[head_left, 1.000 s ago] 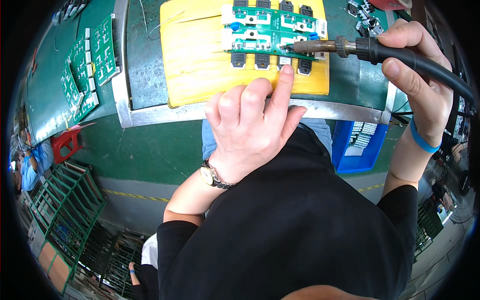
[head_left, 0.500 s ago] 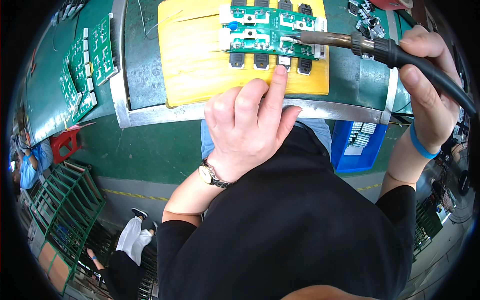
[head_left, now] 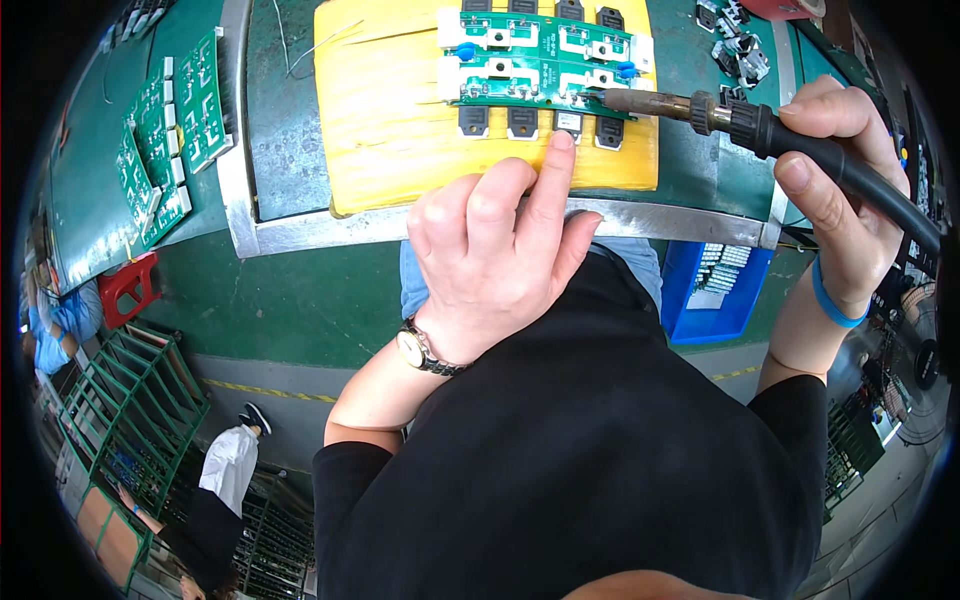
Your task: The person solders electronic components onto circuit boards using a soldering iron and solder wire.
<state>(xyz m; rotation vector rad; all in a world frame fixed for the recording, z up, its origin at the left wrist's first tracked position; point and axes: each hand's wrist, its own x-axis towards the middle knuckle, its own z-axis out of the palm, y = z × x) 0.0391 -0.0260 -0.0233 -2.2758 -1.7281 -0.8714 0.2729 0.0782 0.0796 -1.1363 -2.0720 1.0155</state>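
A green circuit board [head_left: 525, 88] with white connectors and blue disc parts lies on a yellow block [head_left: 390, 130]. Black flat-bodied components stick out along its front and back edges. The index fingertip of my left hand [head_left: 495, 245] rests on one front component [head_left: 567, 123], the one with a pale top. That hand holds nothing; its thumb is apart and the other fingers are bent. Closed round a soldering iron [head_left: 765, 132] is my right hand [head_left: 845, 195]. The iron's tip points left, at the board's front right part; whether it touches is too small to tell.
Several more circuit boards [head_left: 165, 140] stand on the bench at left. Loose metal-and-black parts [head_left: 740, 58] lie right of the block. A metal edge [head_left: 350, 228] runs along the bench front. Below it are a blue bin [head_left: 700, 325] with boards, a red stool [head_left: 130, 290] and green racks [head_left: 120, 400].
My right hand has brought the iron's tip slightly toward me, uncovering the blue disc at the board's right. My left hand stays put. A person in the background has moved left.
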